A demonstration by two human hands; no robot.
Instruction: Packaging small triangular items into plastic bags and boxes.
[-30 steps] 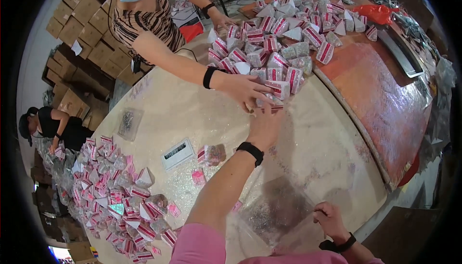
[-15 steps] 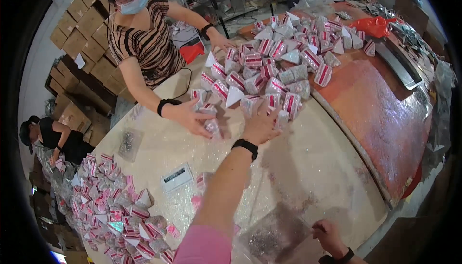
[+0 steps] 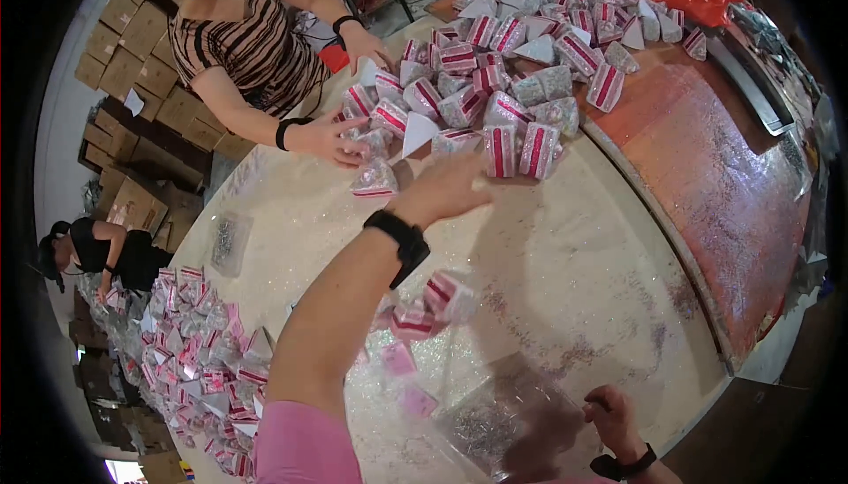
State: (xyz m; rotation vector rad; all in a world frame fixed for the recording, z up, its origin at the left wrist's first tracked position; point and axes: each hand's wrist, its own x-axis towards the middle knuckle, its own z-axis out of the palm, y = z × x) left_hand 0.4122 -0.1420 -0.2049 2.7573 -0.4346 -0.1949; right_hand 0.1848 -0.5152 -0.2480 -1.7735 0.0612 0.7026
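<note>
My left hand [image 3: 446, 191] stretches across the table to the near edge of a large heap of cake-slice-shaped pieces [image 3: 499, 150], white with red stripes and glittery clear wrapping. Its fingers are slightly blurred but look outstretched, and I see no piece in them. Behind its wrist, a few pink-and-white slice pieces [image 3: 446, 297] lie together on the table. At the lower right my right hand [image 3: 611, 420] has its fingers curled, with nothing visible in them. Next to it is a clear bag of small metal parts [image 3: 495, 427].
Opposite me, a co-worker's hands [image 3: 336, 139] touch pieces at the heap's left side. A second pile of slice pieces [image 3: 208, 356] covers the lower left. A small clear bag [image 3: 231, 241] lies beyond it. An orange-red surface [image 3: 698, 175] adjoins on the right, with a dark tray [image 3: 751, 86].
My left hand has drawn back leftward off the front pieces of the heap. The co-worker's hand has shifted with pieces at the left. My view has tilted slightly; my right hand barely moved.
</note>
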